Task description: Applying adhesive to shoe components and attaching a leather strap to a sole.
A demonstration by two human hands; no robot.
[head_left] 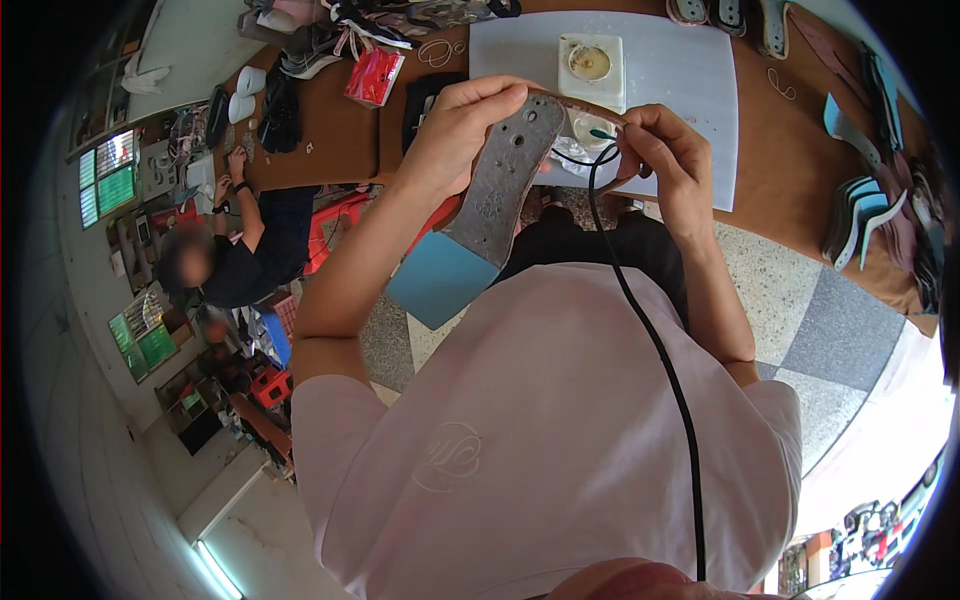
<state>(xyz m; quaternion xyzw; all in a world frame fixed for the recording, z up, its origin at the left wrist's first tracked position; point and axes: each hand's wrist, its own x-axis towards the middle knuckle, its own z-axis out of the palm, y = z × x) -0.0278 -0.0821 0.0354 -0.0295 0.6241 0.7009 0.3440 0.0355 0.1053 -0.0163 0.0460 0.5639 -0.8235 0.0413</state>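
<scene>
A grey, sole-shaped piece with several holes near its top hangs tilted in my left hand, pinched at its upper edge between thumb and fingers. From that edge a thin brown strip curves across to my right hand, whose fingers are closed on it; whether it belongs to the sole piece I cannot tell. A small teal-tipped thing sticks out beside my right fingertips. Close by, a black cable loops and runs down over my shirt.
On a pale grey sheet stands a white square pot with yellowish contents. Stacked sole pieces lie at the right, shoes and a red packet at the left. A light blue panel is below. Another person works at far left.
</scene>
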